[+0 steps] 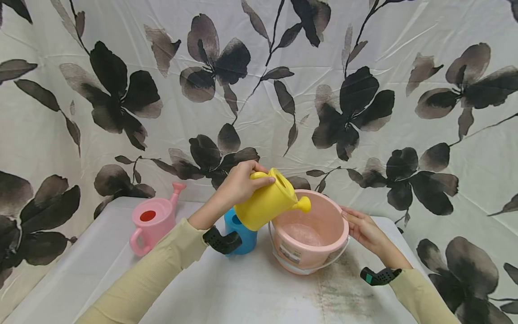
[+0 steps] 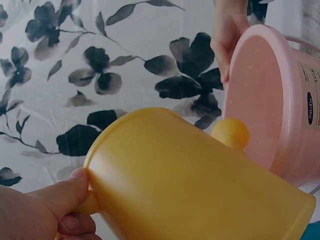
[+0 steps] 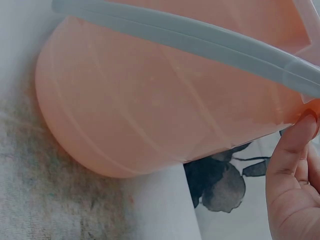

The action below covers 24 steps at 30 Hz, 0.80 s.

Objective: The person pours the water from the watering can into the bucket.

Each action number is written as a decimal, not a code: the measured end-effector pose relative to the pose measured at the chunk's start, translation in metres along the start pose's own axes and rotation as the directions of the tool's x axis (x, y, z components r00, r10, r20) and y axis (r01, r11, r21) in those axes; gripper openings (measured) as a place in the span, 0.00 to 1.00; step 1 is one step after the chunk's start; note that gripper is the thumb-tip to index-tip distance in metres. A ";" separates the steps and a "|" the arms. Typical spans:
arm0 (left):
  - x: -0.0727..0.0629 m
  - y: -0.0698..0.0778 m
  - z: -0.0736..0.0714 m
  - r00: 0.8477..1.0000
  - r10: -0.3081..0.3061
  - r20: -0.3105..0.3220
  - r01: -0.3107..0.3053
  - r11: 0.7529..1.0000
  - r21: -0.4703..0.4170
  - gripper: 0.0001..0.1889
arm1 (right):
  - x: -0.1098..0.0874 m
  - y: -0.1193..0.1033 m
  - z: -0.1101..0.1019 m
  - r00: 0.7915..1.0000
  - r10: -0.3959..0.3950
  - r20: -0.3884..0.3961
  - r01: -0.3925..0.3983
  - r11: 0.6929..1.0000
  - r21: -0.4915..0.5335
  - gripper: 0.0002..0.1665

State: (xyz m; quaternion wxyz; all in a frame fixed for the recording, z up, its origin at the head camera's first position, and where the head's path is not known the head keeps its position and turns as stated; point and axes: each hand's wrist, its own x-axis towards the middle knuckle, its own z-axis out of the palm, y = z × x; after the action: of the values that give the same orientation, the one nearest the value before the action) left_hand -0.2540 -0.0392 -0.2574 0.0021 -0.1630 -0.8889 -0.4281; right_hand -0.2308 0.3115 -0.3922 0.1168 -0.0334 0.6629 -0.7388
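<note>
A yellow watering can hangs tilted over the left side of a pink bucket, its round spout head above the bucket's opening. My left hand grips the can by its handle, thumb near the can's rim, as the left wrist view shows. At the bucket's right side my right hand holds the rim, with the thumb just under the edge in the right wrist view. The bucket stands upright on the table, its pale handle hanging down in front.
Behind the yellow can a blue watering can stands partly hidden by the left arm. A pink watering can is at the left of the white table. Brownish stains mark the tabletop near the bucket. A floral cloth hangs behind.
</note>
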 end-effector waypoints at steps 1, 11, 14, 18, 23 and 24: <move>0.000 0.000 0.000 1.000 -0.001 -0.002 0.001 1.000 0.000 0.19 | 0.001 0.000 -0.001 1.000 0.000 0.001 0.000 1.000 -0.002 0.40; 0.001 0.003 0.000 1.000 -0.013 -0.022 0.013 1.000 -0.004 0.19 | 0.009 -0.004 -0.008 0.999 0.013 0.029 -0.013 1.000 -0.003 0.40; 0.002 0.004 0.001 0.999 -0.021 -0.026 0.021 1.000 -0.008 0.20 | 0.011 -0.004 -0.010 0.999 0.017 0.035 -0.017 1.000 -0.001 0.40; 0.003 0.005 0.003 0.999 -0.029 -0.027 0.028 1.000 -0.010 0.20 | 0.013 -0.005 -0.012 0.999 0.023 0.039 -0.023 1.000 0.008 0.40; 0.004 0.007 0.006 0.999 -0.030 -0.029 0.030 0.999 -0.011 0.20 | 0.016 -0.005 -0.015 0.999 0.025 0.047 -0.026 1.000 0.002 0.40; 0.004 0.007 0.006 0.999 -0.030 -0.030 0.030 1.000 -0.011 0.20 | 0.017 -0.005 -0.016 0.998 0.026 0.049 -0.026 1.000 0.000 0.40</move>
State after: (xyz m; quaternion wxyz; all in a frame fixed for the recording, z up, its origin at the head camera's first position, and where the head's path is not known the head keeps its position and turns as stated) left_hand -0.2549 -0.0291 -0.2553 0.0082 -0.1434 -0.8889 -0.4350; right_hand -0.2508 0.3237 -0.3905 0.1427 -0.0428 0.6600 -0.7363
